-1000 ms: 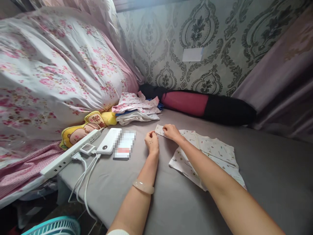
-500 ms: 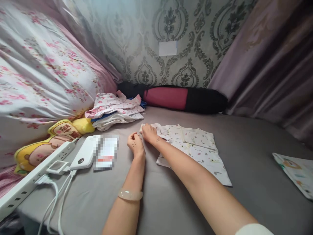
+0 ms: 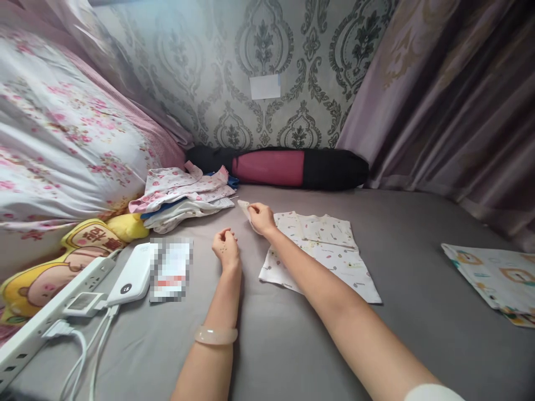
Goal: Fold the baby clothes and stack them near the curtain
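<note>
A small white shirt (image 3: 330,262) with a scattered little print lies spread on the grey sheet, its upper part folded down across it. My right hand (image 3: 261,219) pinches its left sleeve and lifts the cuff a little off the sheet; the cuff's pale end pokes out past the fingers. My right forearm covers part of the shirt. To the left and nearer to me, my left hand (image 3: 226,249) is held with curled fingers, apart from the shirt, and nothing shows in it.
A pile of folded clothes (image 3: 184,195) lies at the back left, before a long black-and-red bag (image 3: 271,168). On the left are a yellow plush (image 3: 45,267), a power strip (image 3: 94,275), a white power bank (image 3: 131,275) and cables. Printed cloth (image 3: 497,278) lies at right.
My right hand has raised the sleeve end and opened it outward. My left hand stays curled, now farther from the right one. The view has shifted slightly right.
</note>
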Demonstrator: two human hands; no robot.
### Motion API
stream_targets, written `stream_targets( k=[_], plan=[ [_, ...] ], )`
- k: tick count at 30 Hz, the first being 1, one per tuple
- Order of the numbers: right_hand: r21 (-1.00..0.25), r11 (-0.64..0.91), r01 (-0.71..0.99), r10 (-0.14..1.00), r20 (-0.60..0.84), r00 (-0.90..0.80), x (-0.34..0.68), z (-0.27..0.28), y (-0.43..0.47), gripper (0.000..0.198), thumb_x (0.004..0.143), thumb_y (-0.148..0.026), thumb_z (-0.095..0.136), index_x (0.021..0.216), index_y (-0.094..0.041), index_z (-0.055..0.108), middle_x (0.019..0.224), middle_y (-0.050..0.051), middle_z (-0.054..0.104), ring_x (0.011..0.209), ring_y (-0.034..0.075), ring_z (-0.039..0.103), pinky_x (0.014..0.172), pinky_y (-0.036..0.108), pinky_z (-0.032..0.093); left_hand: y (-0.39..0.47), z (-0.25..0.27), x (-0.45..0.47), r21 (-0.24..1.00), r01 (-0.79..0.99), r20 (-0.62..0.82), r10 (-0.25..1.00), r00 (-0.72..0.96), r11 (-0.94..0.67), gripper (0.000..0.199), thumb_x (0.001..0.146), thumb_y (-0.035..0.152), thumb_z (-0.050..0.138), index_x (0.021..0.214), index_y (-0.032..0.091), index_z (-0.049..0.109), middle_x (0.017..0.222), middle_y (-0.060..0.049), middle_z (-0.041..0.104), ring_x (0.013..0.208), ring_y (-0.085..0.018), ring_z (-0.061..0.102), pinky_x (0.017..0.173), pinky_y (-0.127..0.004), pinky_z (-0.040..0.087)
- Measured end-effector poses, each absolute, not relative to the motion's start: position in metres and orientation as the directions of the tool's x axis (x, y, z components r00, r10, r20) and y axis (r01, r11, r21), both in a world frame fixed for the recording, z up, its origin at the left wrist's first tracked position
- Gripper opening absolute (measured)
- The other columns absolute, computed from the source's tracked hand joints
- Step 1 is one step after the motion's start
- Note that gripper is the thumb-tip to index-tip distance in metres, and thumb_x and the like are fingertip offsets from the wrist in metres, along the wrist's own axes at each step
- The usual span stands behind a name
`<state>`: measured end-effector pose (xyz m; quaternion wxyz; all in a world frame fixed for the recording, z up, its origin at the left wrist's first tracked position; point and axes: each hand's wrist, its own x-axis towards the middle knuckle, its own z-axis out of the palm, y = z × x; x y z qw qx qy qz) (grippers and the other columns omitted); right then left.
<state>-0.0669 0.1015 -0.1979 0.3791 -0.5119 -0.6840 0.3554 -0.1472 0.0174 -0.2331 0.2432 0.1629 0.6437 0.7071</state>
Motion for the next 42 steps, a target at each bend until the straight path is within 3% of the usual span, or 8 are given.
stream_targets(
  k=[3, 7, 13, 24, 29, 34, 38, 42],
  plan=[
    [-0.997, 0.059, 0.044, 0.998, 0.057, -0.042, -0.047, -0.191, 0.106, 0.019, 0.085, -0.027, 0.052, 0.095, -0.017, 0.065, 0.09, 0.002, 0.071, 0.084, 0.014, 0.065, 0.079, 0.026, 0.051, 0.016, -0.232, -0.142, 0.995, -0.098, -0.059, 0.627, -0.777, -0.027, 0.025, 0.07, 0.024, 0.048, 0.088, 0.014, 0.06, 0.076, -0.002, 0.06, 0.058, -0.01, 0.055, 0.048, -0.019, 0.036],
    [-0.917, -0.068, -0.392, 0.993, -0.099, 0.059, -0.013, -0.178, 0.103, 0.013, 0.077, -0.021, 0.055, 0.089, -0.018, 0.06, 0.077, -0.002, 0.068, 0.068, 0.013, 0.065, 0.069, 0.026, 0.054, 0.014, -0.23, -0.135, 0.999, -0.035, -0.016, 0.711, -0.703, -0.012, 0.025, 0.072, 0.026, 0.049, 0.089, 0.015, 0.061, 0.077, -0.003, 0.061, 0.061, -0.012, 0.058, 0.051, -0.02, 0.039],
    [-0.843, -0.073, -0.533, 0.978, -0.164, 0.125, 0.04, -0.173, 0.092, 0.011, 0.075, -0.021, 0.047, 0.085, -0.02, 0.052, 0.078, 0.002, 0.068, 0.079, 0.015, 0.067, 0.072, 0.027, 0.055, 0.014, -0.232, -0.124, 0.995, 0.092, 0.082, 0.827, -0.556, -0.037, 0.021, 0.074, 0.026, 0.05, 0.087, 0.016, 0.063, 0.072, -0.002, 0.062, 0.061, -0.012, 0.057, 0.058, -0.023, 0.044],
    [-0.94, -0.188, -0.286, 0.968, -0.226, 0.107, 0.099, -0.191, 0.077, 0.032, 0.088, -0.045, 0.028, 0.095, -0.021, 0.048, 0.103, 0.012, 0.067, 0.099, 0.02, 0.066, 0.076, 0.032, 0.056, 0.013, -0.242, -0.115, 0.938, 0.335, 0.215, 0.905, -0.366, -0.088, 0.02, 0.076, 0.028, 0.054, 0.089, 0.017, 0.065, 0.078, -0.005, 0.067, 0.073, -0.017, 0.062, 0.07, -0.029, 0.048],
    [-0.931, -0.176, -0.319, 0.919, -0.271, 0.285, 0.107, -0.205, 0.069, 0.027, 0.073, -0.019, 0.057, 0.099, -0.02, 0.051, 0.084, 0.003, 0.067, 0.075, 0.016, 0.066, 0.07, 0.03, 0.057, 0.004, -0.238, -0.108, 0.857, 0.487, 0.311, 0.922, -0.23, -0.167, 0.021, 0.078, 0.03, 0.055, 0.093, 0.019, 0.066, 0.081, -0.004, 0.067, 0.073, -0.016, 0.059, 0.071, -0.029, 0.048],
    [-0.979, -0.132, 0.156, 0.942, -0.075, 0.326, 0.122, -0.212, 0.058, 0.066, 0.069, -0.014, 0.054, 0.134, -0.022, 0.044, 0.097, 0.005, 0.068, 0.083, 0.02, 0.067, 0.076, 0.031, 0.055, -0.001, -0.238, -0.104, 0.744, 0.619, 0.351, 0.935, -0.043, -0.251, 0.031, 0.08, 0.029, 0.054, 0.108, 0.022, 0.064, 0.091, -0.006, 0.063, 0.078, -0.016, 0.058, 0.07, -0.027, 0.048],
    [-0.771, -0.048, 0.635, 0.986, 0.065, 0.153, 0.131, -0.207, 0.049, 0.046, 0.077, -0.016, 0.047, 0.12, -0.023, 0.062, 0.11, 0.005, 0.067, 0.105, 0.022, 0.061, 0.091, 0.031, 0.047, -0.003, -0.24, -0.1, 0.654, 0.695, 0.369, 0.928, 0.052, -0.299, 0.036, 0.08, 0.025, 0.054, 0.115, 0.025, 0.062, 0.094, -0.006, 0.062, 0.085, -0.018, 0.059, 0.078, -0.03, 0.049],
    [-0.573, -0.026, 0.819, 0.994, 0.074, 0.083, 0.133, -0.203, 0.041, 0.037, 0.085, -0.016, 0.043, 0.111, -0.023, 0.067, 0.12, 0.006, 0.063, 0.111, 0.022, 0.058, 0.09, 0.029, 0.044, -0.006, -0.239, -0.096, 0.604, 0.738, 0.366, 0.927, 0.079, -0.301, 0.036, 0.08, 0.022, 0.052, 0.114, 0.025, 0.063, 0.093, -0.005, 0.062, 0.082, -0.018, 0.057, 0.08, -0.031, 0.047]
  ],
)
